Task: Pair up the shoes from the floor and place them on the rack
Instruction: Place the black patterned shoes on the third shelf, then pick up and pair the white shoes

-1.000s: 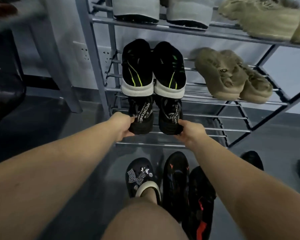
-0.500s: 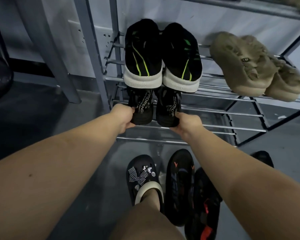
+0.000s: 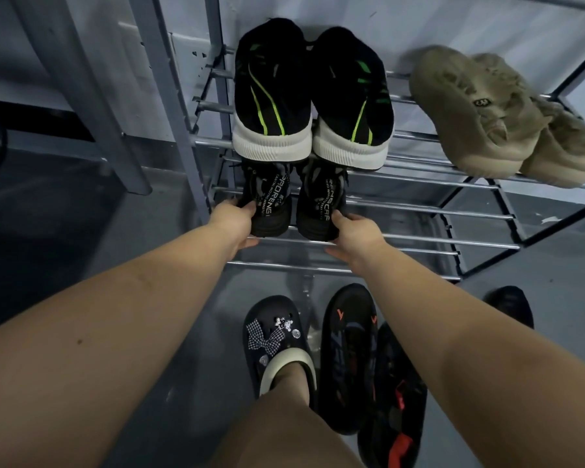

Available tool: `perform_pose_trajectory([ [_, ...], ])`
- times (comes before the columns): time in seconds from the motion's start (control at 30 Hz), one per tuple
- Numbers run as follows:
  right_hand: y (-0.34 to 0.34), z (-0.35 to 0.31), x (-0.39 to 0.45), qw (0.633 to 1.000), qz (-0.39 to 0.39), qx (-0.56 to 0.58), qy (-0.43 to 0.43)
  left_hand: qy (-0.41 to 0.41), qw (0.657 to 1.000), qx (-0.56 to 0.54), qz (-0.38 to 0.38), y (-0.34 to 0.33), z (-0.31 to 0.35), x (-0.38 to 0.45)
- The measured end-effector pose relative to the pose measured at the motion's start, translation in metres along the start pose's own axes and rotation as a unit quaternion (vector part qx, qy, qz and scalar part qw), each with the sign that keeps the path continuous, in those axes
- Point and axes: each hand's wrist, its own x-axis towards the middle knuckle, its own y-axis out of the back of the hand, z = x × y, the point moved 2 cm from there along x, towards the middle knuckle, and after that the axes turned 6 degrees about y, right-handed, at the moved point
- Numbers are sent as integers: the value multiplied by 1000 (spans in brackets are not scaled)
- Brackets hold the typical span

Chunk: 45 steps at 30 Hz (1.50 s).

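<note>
Gripping the heels, the left hand [image 3: 235,219] holds the left sneaker [image 3: 267,201] and the right hand [image 3: 353,231] the right sneaker [image 3: 321,204], both resting side by side on the rack [image 3: 419,239]'s bottom bars. They look light and fairly stiff-soled, so the heel seems the surest hold. Black, with white lettered straps.

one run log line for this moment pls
stage: seating pair on rack | left hand: grips left black shoe | right hand: grips right black shoe | site: lowest shelf | floor: orange-marked black shoes wait
</note>
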Motion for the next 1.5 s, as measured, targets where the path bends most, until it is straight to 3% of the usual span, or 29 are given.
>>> perform_pose_trajectory([
  [0.27, 11, -1, -12, 997, -9, -71, 34, -64, 979, 188, 36, 5, 2, -11],
  [0.43, 31, -15, -46, 989, -12, -123, 78, -123, 912, 387, 55, 3, 10, -47],
  [0.5, 44, -22, -66, 972, -19, -203, 119, -147, 880, 448, 46, -3, 13, -71],
  [0.63, 79, -34, -108, 909, -23, -378, 173, -220, 786, 578, -15, -30, 22, -131],
  [0.9, 195, -28, -186, 854, 35, -480, 197, -330, 552, 761, -93, -143, 29, -251],
  [1.0, 251, -9, -211, 820, 56, -543, 173, -377, 487, 781, -102, -188, 9, -284],
  [1.13, 325, 27, -238, 800, 80, -585, 104, -402, 456, 782, -140, -243, -33, -308],
  [1.5, 453, 124, -250, 824, 118, -554, -22, -393, 392, 803, -220, -356, -126, -324],
])
